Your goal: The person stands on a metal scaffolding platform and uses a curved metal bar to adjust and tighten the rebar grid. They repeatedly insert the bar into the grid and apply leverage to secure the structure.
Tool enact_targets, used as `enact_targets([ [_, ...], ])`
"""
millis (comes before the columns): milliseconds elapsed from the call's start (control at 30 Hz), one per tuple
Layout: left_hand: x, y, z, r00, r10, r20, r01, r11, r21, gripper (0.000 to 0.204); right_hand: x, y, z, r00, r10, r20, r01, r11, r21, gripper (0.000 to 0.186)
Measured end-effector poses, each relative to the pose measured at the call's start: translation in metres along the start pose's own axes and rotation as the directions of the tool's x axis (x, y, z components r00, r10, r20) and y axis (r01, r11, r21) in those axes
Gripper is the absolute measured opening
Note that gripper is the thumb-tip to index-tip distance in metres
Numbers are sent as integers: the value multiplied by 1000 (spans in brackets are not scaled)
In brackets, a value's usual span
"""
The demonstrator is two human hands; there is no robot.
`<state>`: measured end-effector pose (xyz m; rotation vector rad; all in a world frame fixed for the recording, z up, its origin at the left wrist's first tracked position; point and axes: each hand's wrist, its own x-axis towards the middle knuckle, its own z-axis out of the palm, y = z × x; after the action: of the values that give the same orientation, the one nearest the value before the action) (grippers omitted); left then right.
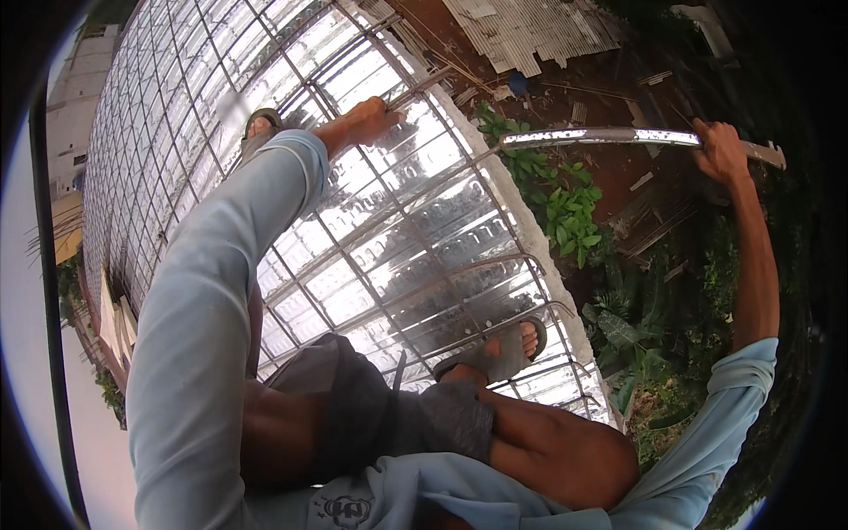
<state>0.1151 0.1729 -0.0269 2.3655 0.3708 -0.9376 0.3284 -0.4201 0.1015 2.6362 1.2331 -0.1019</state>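
I crouch on a steel bar grid laid over shiny silver corrugated sheeting. My left hand is closed on a steel rod at the upper middle, near the sheet's concrete edge. My right hand grips a long metal bar with a worn silvery face, held out past the edge at the upper right; its far end meets a rod of the grid. Several bent rod ends curve along the edge below it. My sandaled right foot rests on the grid, and my left foot is farther up.
The concrete edge drops off on my right to green plants, red soil and old corrugated sheets far below. More grid stretches away to the upper left, with a pale building beyond it.
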Motion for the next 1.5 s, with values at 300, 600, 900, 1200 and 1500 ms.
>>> enact_targets([
  [300,22,-31,-8,996,48,74,-69,946,317,51,7,-11,9,1000,24,-13,-23,1000,21,27],
  [600,-13,25,-2,969,-142,-202,143,990,-9,71,8,-3,20,1000,-2,16,1,999,45,33],
  [900,-12,27,14,922,-161,-352,213,970,114,43,73,-4,57,994,-94,-59,94,996,3,32],
  [1200,-13,35,17,920,-178,-350,239,961,139,41,83,-6,99,992,-127,-25,128,991,35,36],
  [1500,-17,37,18,907,-192,-376,264,953,150,46,36,-5,116,998,16,64,-24,993,118,39],
])
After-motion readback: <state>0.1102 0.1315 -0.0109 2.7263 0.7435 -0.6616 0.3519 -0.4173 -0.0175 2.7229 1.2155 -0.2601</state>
